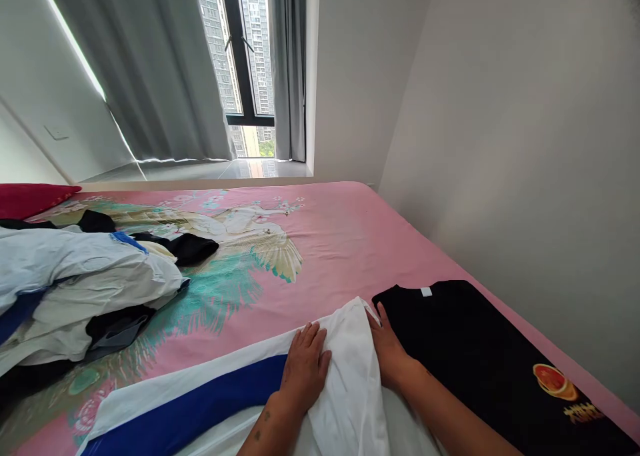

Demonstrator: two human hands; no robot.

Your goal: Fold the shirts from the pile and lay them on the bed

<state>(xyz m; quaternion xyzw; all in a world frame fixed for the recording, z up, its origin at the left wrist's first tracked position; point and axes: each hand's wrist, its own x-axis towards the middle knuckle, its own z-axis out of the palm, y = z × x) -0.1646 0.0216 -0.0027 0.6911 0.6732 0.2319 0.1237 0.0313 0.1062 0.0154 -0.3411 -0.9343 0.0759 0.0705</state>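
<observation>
White garment: white cloth garment with a broad blue band (210, 403), spread flat on the near edge of the bed, a raised fold of it standing between the two hands.
Red pillow: dark red pillow (27, 199) at the far left corner of the bed, well apart from the hands.
Clothes heap: loose pile of white, pale blue and black clothes (85, 289) on the left part of the bed, near the garment's left end but not on it.
Bed: mattress under a pink sheet printed with a white bird and teal plumes (340, 243), bare in the middle.
Left hand: left hand (304, 369) open, palm down, fingers spread, pressing the white cloth just left of the fold.
Fold: smooth white ridge (350, 356), creased, rising to a point at its far end.
Right hand: right hand (387, 353) open, flat against the fold's right side, hands apart.
Black shirt: black T-shirt with an orange fruit print (475, 356), laid flat just beside the right hand, along the wall.
</observation>
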